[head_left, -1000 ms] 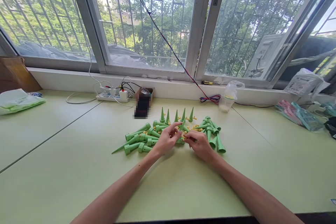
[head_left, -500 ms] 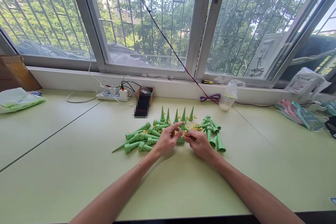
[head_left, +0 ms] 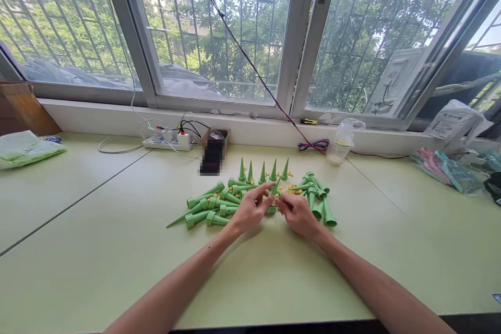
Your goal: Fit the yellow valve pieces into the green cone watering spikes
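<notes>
My left hand [head_left: 253,209] grips a green plant watering spike [head_left: 275,188], tip up and leaning slightly right, its wide base low between my hands. At the spike's right side, my right hand [head_left: 298,213] is closed in a pinch on a small yellow valve, mostly hidden by the fingers. Behind my hands stands a row of upright green spikes [head_left: 242,171] with yellow valves sticking out of their sides. Loose green spikes [head_left: 198,217] lie heaped by my left hand. More green spikes [head_left: 312,195] lie by my right, next to loose yellow valves [head_left: 293,188].
Along the back wall are a power strip [head_left: 166,143] with cables, a small box [head_left: 221,138] and a plastic cup [head_left: 338,151] with a bag in it. Bagged items [head_left: 448,169] lie at right, a green-white packet [head_left: 31,148] at left.
My right fingers have shifted slightly up along the spike's side, and the spike leans a little more to the right. The piles and standing row are unchanged.
</notes>
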Available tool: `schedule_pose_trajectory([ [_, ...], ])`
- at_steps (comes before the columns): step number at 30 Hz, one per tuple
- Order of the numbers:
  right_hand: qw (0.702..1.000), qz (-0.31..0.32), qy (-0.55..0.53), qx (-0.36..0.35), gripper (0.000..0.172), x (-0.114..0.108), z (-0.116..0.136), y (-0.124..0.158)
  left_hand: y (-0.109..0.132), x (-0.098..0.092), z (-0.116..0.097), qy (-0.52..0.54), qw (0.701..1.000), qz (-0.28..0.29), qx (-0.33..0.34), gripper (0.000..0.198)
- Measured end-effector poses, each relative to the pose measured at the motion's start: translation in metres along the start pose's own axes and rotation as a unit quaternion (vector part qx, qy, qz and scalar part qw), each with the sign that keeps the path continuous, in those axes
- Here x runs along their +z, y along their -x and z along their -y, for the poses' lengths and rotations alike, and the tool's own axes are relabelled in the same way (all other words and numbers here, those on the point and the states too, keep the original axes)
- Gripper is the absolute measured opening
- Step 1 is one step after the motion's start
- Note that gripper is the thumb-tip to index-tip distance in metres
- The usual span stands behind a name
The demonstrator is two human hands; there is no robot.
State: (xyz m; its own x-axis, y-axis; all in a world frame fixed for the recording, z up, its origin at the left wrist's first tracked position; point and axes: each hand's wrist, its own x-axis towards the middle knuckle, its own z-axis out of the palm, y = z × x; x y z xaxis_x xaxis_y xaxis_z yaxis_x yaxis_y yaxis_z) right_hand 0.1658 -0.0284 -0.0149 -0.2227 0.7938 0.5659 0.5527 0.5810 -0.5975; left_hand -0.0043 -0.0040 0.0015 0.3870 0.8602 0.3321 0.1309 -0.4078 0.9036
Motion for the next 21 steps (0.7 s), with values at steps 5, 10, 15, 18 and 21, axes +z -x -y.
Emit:
schedule_pose_trajectory([
  [5,0.999,-0.018,-0.018,0.024,0.037,0.0006,0.0025,-0.0003,-0.0018,0.0025,-0.0022,0.067,0.997,-0.012,-0.048,0.047],
  [10,0.997,-0.029,-0.06,0.04,0.021,0.0018,0.0028,0.0009,-0.0022,0.0029,-0.0011,0.133,0.981,-0.04,-0.133,0.049],
  [15,0.998,-0.029,-0.057,0.021,0.016,0.003,0.0006,0.0018,-0.0029,0.0022,0.0041,0.188,0.967,-0.047,-0.164,0.046],
  [18,0.999,-0.022,-0.035,0.003,0.015,0.0026,-0.0015,0.0013,-0.0023,0.0025,0.0042,0.183,0.967,-0.048,-0.17,0.045],
  [21,1.0,-0.019,-0.005,-0.017,0.013,0.0022,-0.0039,0.0011,-0.001,0.0031,0.0013,0.16,0.971,-0.054,-0.172,0.046],
])
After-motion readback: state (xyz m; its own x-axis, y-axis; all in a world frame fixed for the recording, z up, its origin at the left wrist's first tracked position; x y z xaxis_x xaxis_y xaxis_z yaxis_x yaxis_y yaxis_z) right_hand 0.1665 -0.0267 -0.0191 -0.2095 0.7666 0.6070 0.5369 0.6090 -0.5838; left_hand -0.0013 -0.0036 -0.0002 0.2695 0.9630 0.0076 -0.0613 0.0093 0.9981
